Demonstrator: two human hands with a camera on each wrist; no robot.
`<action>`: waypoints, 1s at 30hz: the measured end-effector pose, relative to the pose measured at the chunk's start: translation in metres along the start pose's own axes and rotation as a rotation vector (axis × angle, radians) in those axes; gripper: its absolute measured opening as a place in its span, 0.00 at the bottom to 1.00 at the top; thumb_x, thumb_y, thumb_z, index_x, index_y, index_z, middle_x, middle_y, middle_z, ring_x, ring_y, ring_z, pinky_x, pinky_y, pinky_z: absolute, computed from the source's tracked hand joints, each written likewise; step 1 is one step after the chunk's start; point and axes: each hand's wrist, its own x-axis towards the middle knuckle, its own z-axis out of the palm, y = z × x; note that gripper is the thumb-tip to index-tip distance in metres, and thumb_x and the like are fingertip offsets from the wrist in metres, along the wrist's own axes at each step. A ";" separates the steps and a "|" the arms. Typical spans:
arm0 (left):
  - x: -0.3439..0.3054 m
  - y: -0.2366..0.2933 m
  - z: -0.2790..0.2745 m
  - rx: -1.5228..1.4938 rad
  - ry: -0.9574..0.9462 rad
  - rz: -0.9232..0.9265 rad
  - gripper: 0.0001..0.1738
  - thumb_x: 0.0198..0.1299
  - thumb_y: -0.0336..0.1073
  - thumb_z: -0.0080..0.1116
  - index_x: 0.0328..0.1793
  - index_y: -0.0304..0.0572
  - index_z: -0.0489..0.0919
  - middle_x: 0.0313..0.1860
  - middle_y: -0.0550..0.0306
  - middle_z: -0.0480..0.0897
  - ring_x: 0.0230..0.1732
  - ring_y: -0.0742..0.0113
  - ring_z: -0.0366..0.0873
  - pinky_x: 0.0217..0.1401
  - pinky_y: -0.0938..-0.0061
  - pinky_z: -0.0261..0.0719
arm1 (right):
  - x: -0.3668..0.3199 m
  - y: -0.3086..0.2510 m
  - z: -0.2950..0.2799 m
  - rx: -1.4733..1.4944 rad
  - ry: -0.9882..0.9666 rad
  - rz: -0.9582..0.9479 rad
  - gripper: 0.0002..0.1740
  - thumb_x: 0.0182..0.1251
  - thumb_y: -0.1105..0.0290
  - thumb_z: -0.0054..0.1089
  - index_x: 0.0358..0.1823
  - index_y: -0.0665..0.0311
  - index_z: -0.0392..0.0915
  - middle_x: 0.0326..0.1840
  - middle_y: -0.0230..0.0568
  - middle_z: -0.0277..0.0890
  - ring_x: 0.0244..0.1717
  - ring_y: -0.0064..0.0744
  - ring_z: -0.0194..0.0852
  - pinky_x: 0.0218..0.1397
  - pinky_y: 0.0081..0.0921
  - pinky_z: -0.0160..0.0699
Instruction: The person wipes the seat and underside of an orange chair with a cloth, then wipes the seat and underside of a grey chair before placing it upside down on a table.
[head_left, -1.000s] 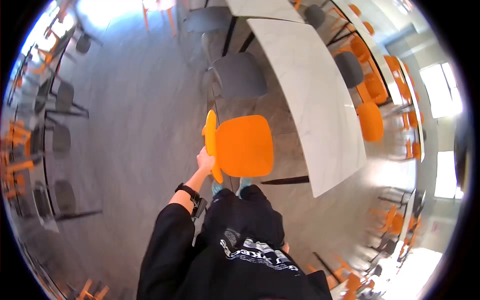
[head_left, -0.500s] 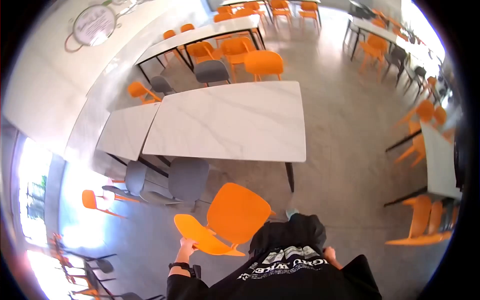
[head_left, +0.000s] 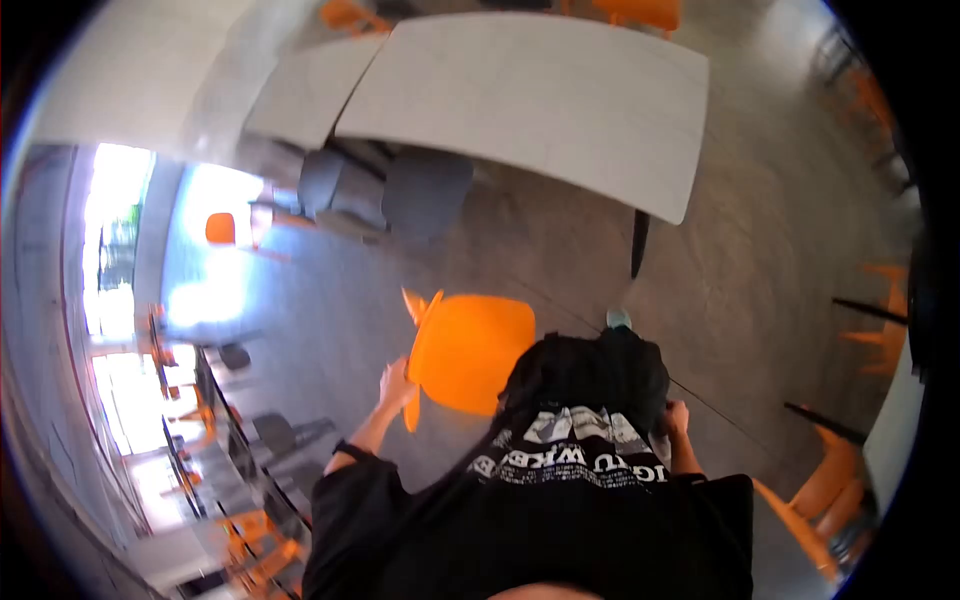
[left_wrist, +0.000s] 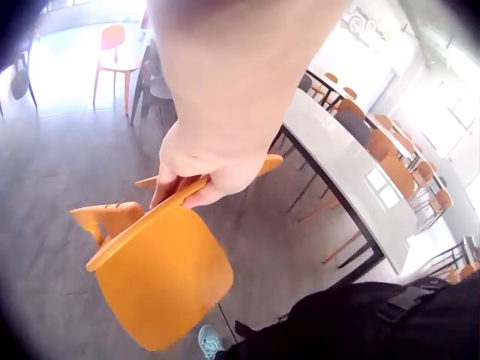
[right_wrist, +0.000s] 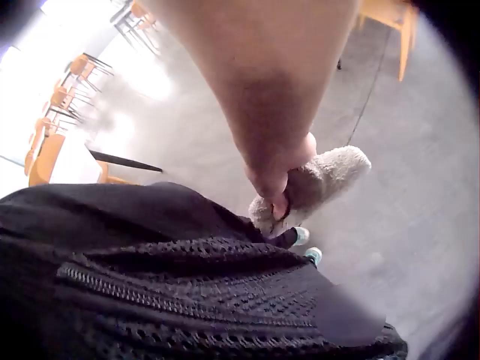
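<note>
My left hand (head_left: 397, 385) grips the top edge of the backrest of an orange plastic chair (head_left: 468, 350). The chair is tilted and sits close in front of my legs. In the left wrist view my fingers (left_wrist: 178, 189) curl round the backrest rim, with the orange seat (left_wrist: 161, 277) below them. My right hand (head_left: 678, 412) hangs by my hip. In the right wrist view it (right_wrist: 279, 196) clasps a beige fluffy cloth (right_wrist: 319, 181) above the grey floor.
A long white marble-look table (head_left: 540, 95) stands ahead, with a black leg (head_left: 637, 243) and grey chairs (head_left: 425, 190) tucked at its left. More orange chairs (head_left: 830, 490) stand at the lower right and far left. Grey floor lies between.
The view has swung round. The orange chair, still in my left hand, has come away from the white table and now sits closer to my legs.
</note>
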 end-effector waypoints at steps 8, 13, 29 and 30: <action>-0.107 -0.013 0.078 -0.089 0.058 0.043 0.20 0.50 0.20 0.49 0.49 0.46 0.74 0.30 0.37 0.80 0.38 0.34 0.79 0.38 0.46 0.74 | 0.045 -0.032 -0.076 -0.258 -0.043 -0.249 0.21 0.49 0.61 0.70 0.45 0.60 0.84 0.39 0.50 0.84 0.43 0.49 0.84 0.47 0.38 0.79; -0.155 -0.014 0.123 -0.183 0.105 -0.031 0.18 0.52 0.21 0.48 0.49 0.46 0.73 0.33 0.38 0.81 0.37 0.35 0.79 0.39 0.47 0.75 | 0.060 -0.077 -0.091 -0.564 -0.105 -0.354 0.20 0.50 0.59 0.74 0.45 0.56 0.85 0.37 0.49 0.84 0.40 0.47 0.84 0.45 0.39 0.79; -0.159 0.026 0.136 -0.186 0.037 -0.184 0.24 0.55 0.26 0.53 0.60 0.48 0.71 0.40 0.42 0.80 0.38 0.42 0.83 0.40 0.54 0.81 | 0.037 -0.425 0.005 0.450 -1.131 -0.109 0.26 0.74 0.51 0.44 0.59 0.64 0.72 0.44 0.40 0.80 0.35 0.32 0.78 0.33 0.26 0.75; -0.160 0.027 0.133 -0.191 0.032 -0.174 0.24 0.55 0.26 0.54 0.60 0.49 0.71 0.40 0.43 0.80 0.37 0.42 0.83 0.40 0.54 0.81 | 0.013 -0.443 0.015 0.456 -1.163 -0.131 0.27 0.74 0.49 0.44 0.60 0.64 0.72 0.45 0.42 0.80 0.36 0.36 0.78 0.34 0.26 0.76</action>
